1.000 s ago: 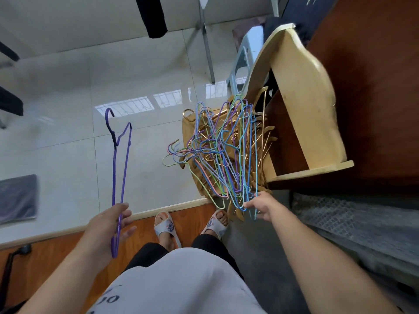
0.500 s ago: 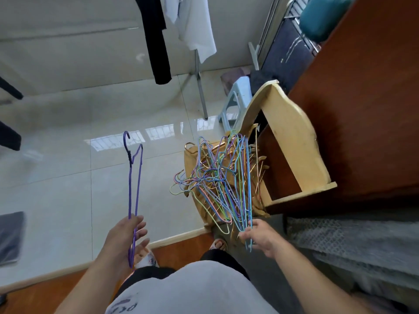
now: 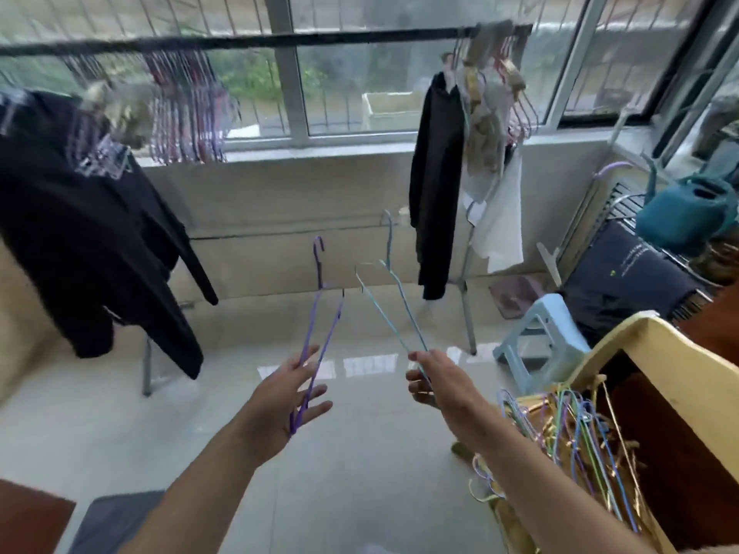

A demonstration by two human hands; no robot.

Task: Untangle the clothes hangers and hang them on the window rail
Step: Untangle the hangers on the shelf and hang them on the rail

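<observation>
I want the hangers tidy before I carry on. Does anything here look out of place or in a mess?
Yes: the tangled heap of hangers on the wooden chair at lower right, wires crossing in all directions. The purple hanger in the left hand and the light blue hanger in the right hand are free of it.

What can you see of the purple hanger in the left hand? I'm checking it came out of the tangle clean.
The purple hanger is a thin wire one, seemingly with a coloured coating, and nothing is snagged on it. It stands roughly upright, hook at the top, seen nearly edge-on so its two arms look close together. The left hand holds its lower end in a loose grip. It is in the air, well below the window rail and not touching it.
</observation>
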